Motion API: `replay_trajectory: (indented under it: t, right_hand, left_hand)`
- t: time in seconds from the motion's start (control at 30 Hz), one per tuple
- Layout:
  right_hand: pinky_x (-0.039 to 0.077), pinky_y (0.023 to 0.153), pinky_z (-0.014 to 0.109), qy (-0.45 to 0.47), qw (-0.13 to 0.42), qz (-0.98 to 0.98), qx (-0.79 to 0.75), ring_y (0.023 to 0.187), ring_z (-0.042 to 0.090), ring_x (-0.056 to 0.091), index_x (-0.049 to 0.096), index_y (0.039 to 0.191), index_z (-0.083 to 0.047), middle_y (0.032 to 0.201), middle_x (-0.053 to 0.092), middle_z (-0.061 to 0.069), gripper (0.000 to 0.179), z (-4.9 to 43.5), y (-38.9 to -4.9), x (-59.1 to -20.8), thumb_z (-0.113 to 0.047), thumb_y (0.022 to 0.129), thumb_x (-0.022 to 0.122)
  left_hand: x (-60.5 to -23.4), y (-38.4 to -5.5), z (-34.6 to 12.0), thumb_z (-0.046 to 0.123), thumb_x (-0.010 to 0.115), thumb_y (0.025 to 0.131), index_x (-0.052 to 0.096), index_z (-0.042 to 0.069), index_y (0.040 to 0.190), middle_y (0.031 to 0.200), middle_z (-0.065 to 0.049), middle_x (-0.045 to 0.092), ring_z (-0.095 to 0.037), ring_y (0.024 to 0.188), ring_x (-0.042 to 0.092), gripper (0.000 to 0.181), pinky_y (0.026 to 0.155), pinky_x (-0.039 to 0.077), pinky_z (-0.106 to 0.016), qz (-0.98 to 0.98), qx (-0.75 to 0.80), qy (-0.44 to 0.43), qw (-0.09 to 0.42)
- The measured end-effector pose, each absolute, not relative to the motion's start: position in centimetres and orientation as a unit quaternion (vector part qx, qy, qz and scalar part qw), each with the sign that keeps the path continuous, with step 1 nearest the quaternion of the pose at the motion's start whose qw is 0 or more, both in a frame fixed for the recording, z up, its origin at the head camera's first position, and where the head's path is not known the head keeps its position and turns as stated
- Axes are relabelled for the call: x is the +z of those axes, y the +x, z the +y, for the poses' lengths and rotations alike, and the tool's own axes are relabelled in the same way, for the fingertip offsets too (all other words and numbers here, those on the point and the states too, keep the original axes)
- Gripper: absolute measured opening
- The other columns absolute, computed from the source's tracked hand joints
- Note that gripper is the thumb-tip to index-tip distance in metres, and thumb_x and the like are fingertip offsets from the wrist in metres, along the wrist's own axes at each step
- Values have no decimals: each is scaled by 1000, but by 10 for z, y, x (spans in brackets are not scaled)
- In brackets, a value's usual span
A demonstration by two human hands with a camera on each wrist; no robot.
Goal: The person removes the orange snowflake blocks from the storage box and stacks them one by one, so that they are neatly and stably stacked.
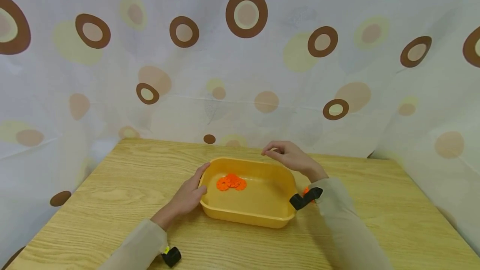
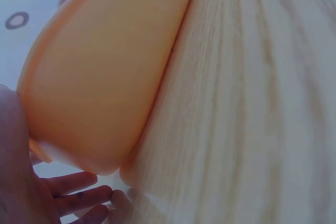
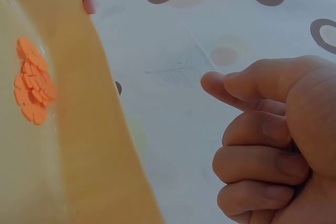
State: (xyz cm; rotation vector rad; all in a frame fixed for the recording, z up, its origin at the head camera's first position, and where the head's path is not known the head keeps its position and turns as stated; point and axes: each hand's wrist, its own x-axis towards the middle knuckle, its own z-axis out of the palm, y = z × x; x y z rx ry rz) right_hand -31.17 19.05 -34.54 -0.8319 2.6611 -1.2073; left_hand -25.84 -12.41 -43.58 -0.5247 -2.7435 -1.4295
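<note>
A yellow plastic basin [image 1: 255, 215] stands on the wooden table, with several orange notched plastic discs [image 1: 232, 181] in a small overlapping pile inside it. My left hand [image 1: 189, 195] holds the basin's left end, its thumb over the rim and its other fingers along the outside; the left wrist view shows those fingers spread by the wall. Above the basin's far right corner hovers my right hand [image 1: 290, 156]. Thumb and index fingertip meet there, the other fingers are curled, and nothing shows between them in the right wrist view.
More orange plastic [image 1: 306, 191] lies on the table just right of the basin, partly hidden by the right wrist and its black camera [image 1: 305, 198]. A patterned white cloth [image 1: 240, 74] hangs behind the wooden table [image 1: 375, 211] and along its sides.
</note>
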Motion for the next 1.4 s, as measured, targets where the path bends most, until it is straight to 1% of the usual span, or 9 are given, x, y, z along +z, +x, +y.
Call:
replay_trajectory:
  t: [0.23,0.4,0.53,0.67,0.7,0.8,0.93,1.03,1.4]
  right_hand:
    - [47,91,42,-276,50,881,-382,104,31,59,68,110,-13,119,64,10,22,181,-313,-345,-22,99,51]
    - [46,88,39,-285,65,869,-400,101,36,56,69,110,-11,119,62,11,23,169,-317,-347,-20,99,51]
    - [45,83,35,-293,79,858,-415,93,35,55,70,110,-8,117,62,15,23,164,-318,-350,-17,98,52]
    - [46,80,34,-309,86,853,-412,78,32,52,68,112,-2,111,63,18,25,159,-321,-355,-16,98,52]
    - [46,79,32,-313,87,853,-409,73,30,50,68,112,-2,109,64,17,26,158,-322,-355,-17,98,52]
    - [43,68,27,-319,91,856,-397,58,21,41,68,113,-1,86,63,15,26,153,-323,-356,-17,97,54]
    - [31,56,25,-322,101,862,-378,50,12,28,68,113,-2,59,44,4,25,145,-324,-356,-16,96,55]
    - [31,55,24,-337,108,862,-362,50,11,29,68,113,-1,56,40,-4,25,137,-325,-359,-14,95,56]
    - [32,56,20,-377,138,853,-334,49,8,26,67,111,3,53,34,-7,22,118,-325,-372,-7,93,57]
  left_hand:
    - [-436,-258,-122,7,42,87,26,15,152,149,-19,40,-27,115,52,67,102,38,-50,-875,-454,-166,-3]
    - [-436,-259,-125,7,42,87,27,15,152,149,-19,40,-27,115,51,67,102,38,-51,-877,-455,-158,3]
    - [-436,-258,-126,6,42,88,27,14,152,150,-19,39,-30,122,49,67,105,35,-53,-875,-457,-160,3]
    - [-438,-258,-126,5,42,88,25,13,152,150,-19,38,-30,126,48,67,107,33,-54,-873,-458,-166,0]
    - [-438,-259,-126,5,41,88,25,13,152,150,-19,38,-30,125,48,67,107,34,-53,-874,-457,-166,0]
    - [-438,-259,-125,5,42,88,26,13,152,149,-19,40,-28,120,50,67,105,35,-52,-874,-457,-166,4]
    - [-438,-260,-124,4,42,88,26,12,152,149,-19,41,-28,120,51,67,105,36,-52,-873,-457,-171,10]
    - [-438,-261,-125,4,42,87,26,11,152,149,-19,41,-29,123,49,67,106,35,-52,-872,-458,-171,12]
    - [-438,-260,-124,4,42,88,26,12,152,149,-19,40,-31,128,47,66,107,33,-54,-872,-459,-170,12]
